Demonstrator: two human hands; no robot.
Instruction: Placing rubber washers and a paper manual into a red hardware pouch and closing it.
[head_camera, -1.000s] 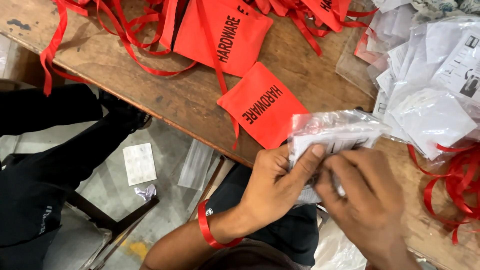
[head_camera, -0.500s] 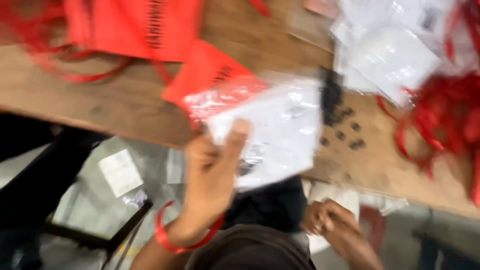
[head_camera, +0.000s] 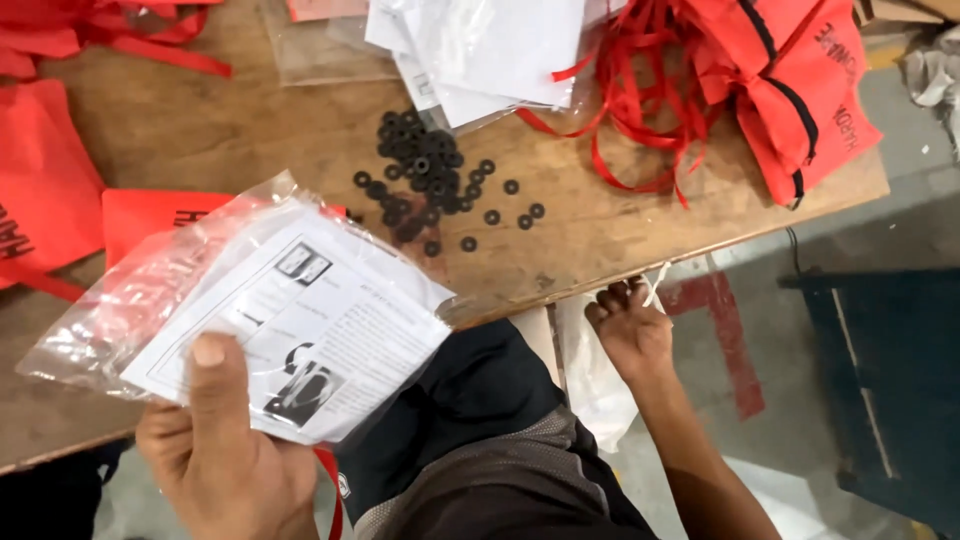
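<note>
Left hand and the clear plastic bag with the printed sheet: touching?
Touching. The head view shows the left hand gripping the clear plastic bag, thumb pressed flat on its front.

Wooden table (head_camera: 250, 130), black washers (head_camera: 425, 180), red bags (head_camera: 800, 90), white papers (head_camera: 500, 45)

single head-worn view, looking steeply down from above onto the near edge of a wooden table (head_camera: 250, 140) and the floor (head_camera: 780, 250) beyond it; close in, with lap and both forearms filling the lower frame; no second view for overlap.
</note>
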